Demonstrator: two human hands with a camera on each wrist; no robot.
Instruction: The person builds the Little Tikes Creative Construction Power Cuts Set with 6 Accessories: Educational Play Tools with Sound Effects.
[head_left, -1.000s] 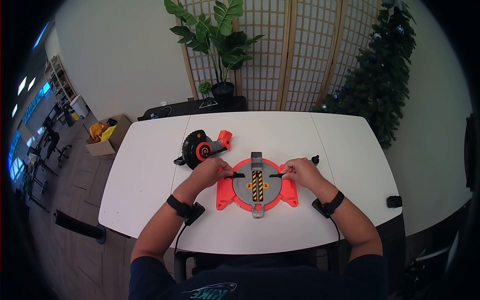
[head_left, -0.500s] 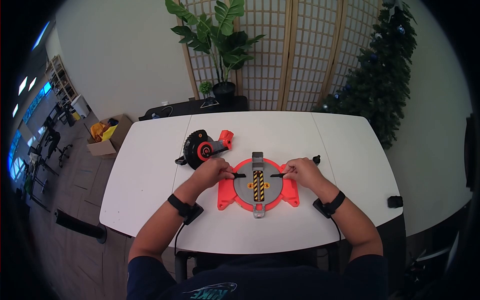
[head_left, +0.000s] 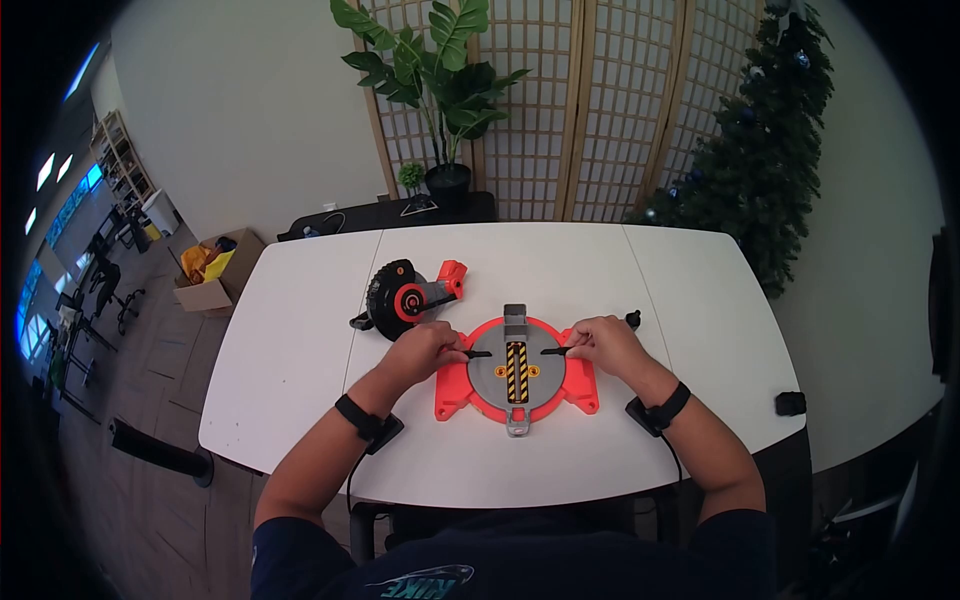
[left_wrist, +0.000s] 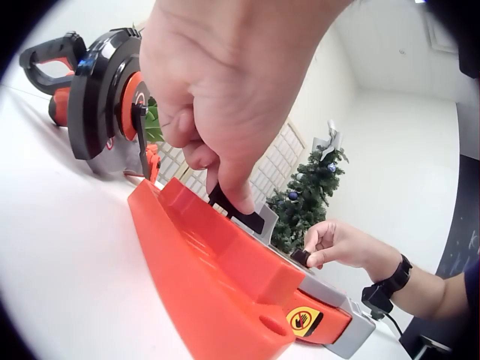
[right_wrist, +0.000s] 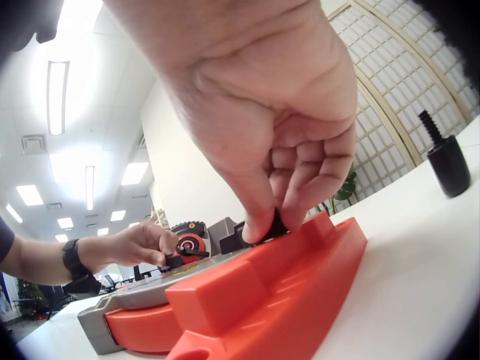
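Observation:
Centred on the table is the orange-red base (head_left: pixel 455 393) of a toy mitre saw, with a round grey turntable (head_left: pixel 485 380) and a black-and-yellow striped strip down its middle. My left hand (head_left: pixel 418 348) pinches a small flat black piece (left_wrist: pixel 247 219) between thumb and fingers, over the left edge of the turntable. On the opposite edge, my right hand (head_left: pixel 612 345) grips a matching black piece (right_wrist: pixel 232 240) between thumb and fingertips. Both pieces point inward toward the striped strip. Fingers partly cover each piece.
Behind my left hand lies the saw head (head_left: pixel 390 300), with a black blade guard and orange parts. A black threaded knob (right_wrist: pixel 448 166) stands to the right of the base. Farther right, a small black block (head_left: pixel 789 403) sits at the edge of the white table (head_left: pixel 290 400).
My left hand has shifted very slightly toward me. My right hand and the base keep their places, apart from a small shift of the whole view.

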